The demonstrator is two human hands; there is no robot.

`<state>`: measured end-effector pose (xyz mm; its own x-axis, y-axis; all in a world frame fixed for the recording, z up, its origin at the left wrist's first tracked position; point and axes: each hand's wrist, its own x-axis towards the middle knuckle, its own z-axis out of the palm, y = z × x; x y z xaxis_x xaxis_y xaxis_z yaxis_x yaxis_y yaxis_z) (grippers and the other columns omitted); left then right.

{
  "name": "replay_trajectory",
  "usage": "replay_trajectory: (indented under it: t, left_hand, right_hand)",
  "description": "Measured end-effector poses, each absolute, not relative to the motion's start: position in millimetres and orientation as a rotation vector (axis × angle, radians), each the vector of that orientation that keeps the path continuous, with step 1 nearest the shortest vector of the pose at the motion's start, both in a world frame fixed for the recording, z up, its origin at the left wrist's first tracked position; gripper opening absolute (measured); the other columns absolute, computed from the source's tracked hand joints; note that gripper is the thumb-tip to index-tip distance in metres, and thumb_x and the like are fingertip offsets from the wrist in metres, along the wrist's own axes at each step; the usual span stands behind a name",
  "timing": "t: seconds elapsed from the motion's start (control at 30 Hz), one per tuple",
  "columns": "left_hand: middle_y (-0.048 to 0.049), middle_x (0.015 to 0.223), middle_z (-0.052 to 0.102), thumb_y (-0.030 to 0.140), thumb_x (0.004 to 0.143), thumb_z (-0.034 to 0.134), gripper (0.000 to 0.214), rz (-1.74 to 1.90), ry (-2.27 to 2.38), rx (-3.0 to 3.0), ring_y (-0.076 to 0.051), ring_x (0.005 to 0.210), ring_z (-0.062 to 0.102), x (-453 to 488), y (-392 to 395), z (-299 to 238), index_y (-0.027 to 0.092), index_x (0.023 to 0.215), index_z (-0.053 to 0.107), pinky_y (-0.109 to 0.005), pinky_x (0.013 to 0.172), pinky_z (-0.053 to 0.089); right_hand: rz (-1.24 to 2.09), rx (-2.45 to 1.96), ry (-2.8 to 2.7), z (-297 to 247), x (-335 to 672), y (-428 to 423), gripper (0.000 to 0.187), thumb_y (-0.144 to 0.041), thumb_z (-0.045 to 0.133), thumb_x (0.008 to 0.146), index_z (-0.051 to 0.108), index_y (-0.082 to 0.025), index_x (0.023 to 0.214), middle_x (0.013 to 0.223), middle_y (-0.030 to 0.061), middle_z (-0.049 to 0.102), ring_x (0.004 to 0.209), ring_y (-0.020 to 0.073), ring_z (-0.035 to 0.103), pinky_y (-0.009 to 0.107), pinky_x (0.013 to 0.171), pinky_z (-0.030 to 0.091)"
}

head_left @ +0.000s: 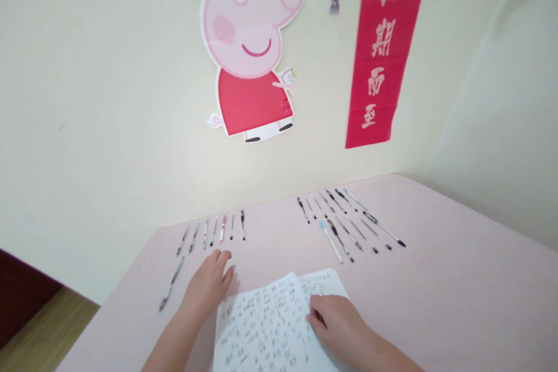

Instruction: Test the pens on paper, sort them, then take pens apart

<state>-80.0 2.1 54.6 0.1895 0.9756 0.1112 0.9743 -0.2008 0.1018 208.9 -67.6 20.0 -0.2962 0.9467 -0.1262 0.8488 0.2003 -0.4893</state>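
Note:
Handwritten paper sheets (pixel 261 325), perhaps an open notebook, lie in front of me at the table's near side. My left hand (pixel 211 279) is just left of their top corner, thumb apart from the fingers and nothing visible in it. Beyond its fingertips lies a row of pens, among them a pink and white pen (pixel 223 229) and a black-capped pen (pixel 243 225). A single clear pen (pixel 171 283) rests to the left of this hand. My right hand (pixel 335 322) lies on the right-hand sheet with its fingers curled in; no object shows in them.
More pens lie in two rows at the back right, including a light-blue-capped pen (pixel 331 242) and a black and clear pen (pixel 383 229). The pink table (pixel 436 285) meets a wall carrying a cartoon pig cutout (pixel 255 99) and a red banner (pixel 379 70).

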Motion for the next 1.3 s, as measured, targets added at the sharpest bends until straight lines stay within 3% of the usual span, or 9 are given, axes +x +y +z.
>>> replay_trajectory:
  t: [0.33,0.5,0.73,1.0,1.3]
  left_hand:
    - [-0.0052,0.098,0.055,0.027,0.083,0.042,0.019,0.265,1.452,2.546,-0.017,0.089,0.053,48.1,2.9,62.3,0.02,0.095,0.055,-0.028,0.078,0.04]
    - [-0.0063,0.096,0.059,0.029,0.081,0.044,0.021,0.049,1.36,2.482,-0.017,0.09,0.055,104.3,15.2,52.7,0.019,0.084,0.062,-0.027,0.079,0.042]
    - [-0.0152,0.105,0.06,0.034,0.082,0.039,0.038,0.004,1.648,2.392,-0.024,0.099,0.055,168.6,40.4,37.8,0.011,0.104,0.061,-0.033,0.083,0.044]
    - [-0.0193,0.102,0.063,0.028,0.08,0.04,0.038,-0.101,1.776,2.377,-0.029,0.098,0.056,186.5,50.1,34.9,0.008,0.1,0.066,-0.038,0.08,0.045]
    - [-0.016,0.094,0.064,0.028,0.079,0.04,0.036,0.014,1.833,2.404,-0.024,0.092,0.058,146.5,42.5,46.5,0.01,0.095,0.068,-0.032,0.077,0.045]
  right_hand:
    - [0.678,-1.729,-2.297,16.4,208.1,-67.2,0.019,-0.026,0.046,0.083,0.062,-0.018,0.075,0.077,0.0051,0.067,0.071,0.0172,0.06,0.025,0.06,0.029]
    - [0.665,-1.705,-2.302,15.0,208.3,-67.0,0.019,-0.023,0.047,0.08,0.064,-0.018,0.074,0.078,0.0056,0.069,0.073,0.0186,0.062,0.025,0.06,0.031]
    - [0.733,-1.674,-2.263,12.9,209.8,-66.0,0.022,-0.021,0.045,0.079,0.067,-0.018,0.082,0.083,0.0068,0.071,0.077,0.0195,0.065,0.024,0.061,0.036]
    - [0.71,-1.643,-2.255,14.3,210.8,-66.2,0.025,-0.02,0.044,0.078,0.069,-0.019,0.08,0.089,0.0078,0.071,0.081,0.0207,0.066,0.024,0.062,0.038]
    - [0.671,-1.709,-2.288,13.7,210.8,-66.5,0.02,-0.023,0.046,0.078,0.066,-0.018,0.076,0.079,0.0068,0.07,0.075,0.0193,0.063,0.025,0.06,0.034]
